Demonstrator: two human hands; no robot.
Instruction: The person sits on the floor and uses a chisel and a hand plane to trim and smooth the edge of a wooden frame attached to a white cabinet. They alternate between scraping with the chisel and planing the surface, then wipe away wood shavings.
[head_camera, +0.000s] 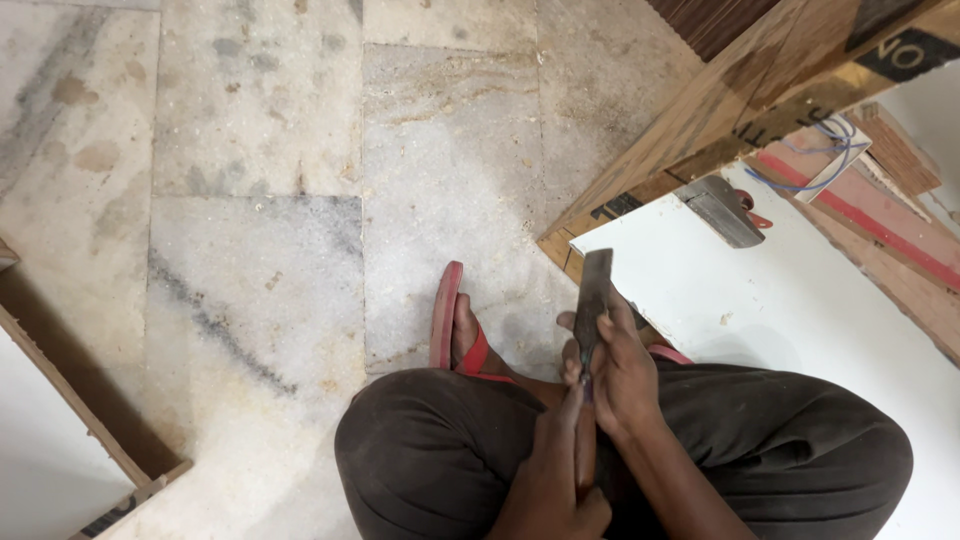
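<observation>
Two hands met on a flat, dark metal chisel (592, 300) between the person's knees. The right hand (622, 375) was wrapped tight about the middle of the tool, fingers (570, 350) curled over its edge, while the left hand (555, 480) was closed around the wooden handle lower down, near the lap. The blade pointed away from the body, its broad tip lying over the near edge of a white board (790, 300) that rested on the floor. The person squatted in dark trousers (430, 460), one foot in a red sandal (450, 320) set on the pale marble floor (260, 200). On the far part of the board lay a small grey metal block (722, 210), just beside a slanting plywood panel (720, 100). A loop of blue wire (830, 150) lay beyond it on stacked boards. At the left edge stood a wooden frame (80, 410) with a white panel
</observation>
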